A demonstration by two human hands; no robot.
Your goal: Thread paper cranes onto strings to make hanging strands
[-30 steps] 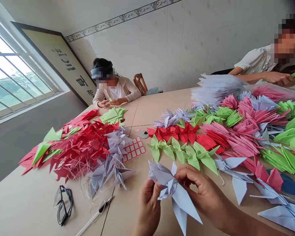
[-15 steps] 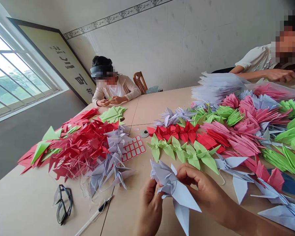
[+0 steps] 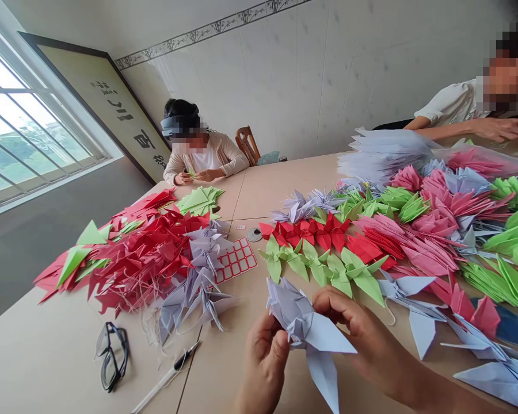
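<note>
Low over the near middle of the table, I hold a small stack of pale lilac folded paper cranes [image 3: 300,319], their long wings pointing down and right. My left hand [image 3: 265,359] is closed on the stack's left side, with the thumb pressed on the front. From the right, my right hand [image 3: 349,322] curls its fingers behind the paper, and its fingertips are partly hidden. Just beyond lies a row of green paper cranes [image 3: 319,264], with red paper cranes [image 3: 306,230] behind them. More lilac cranes [image 3: 492,353] on a white string lie beside my right forearm.
A heap of red folded paper [image 3: 147,247], edged by lilac cranes [image 3: 202,276], covers the left. Glasses [image 3: 112,356] and a pen-like tool with a black grip [image 3: 185,356] lie nearer. Folded paper stacks [image 3: 435,230] fill the right. Two people sit across the table [image 3: 267,178].
My hands and the lilac cranes have shifted slightly right, and the stack has turned a little. My left thumb shows more plainly on its front. The person at right has moved a hand.
</note>
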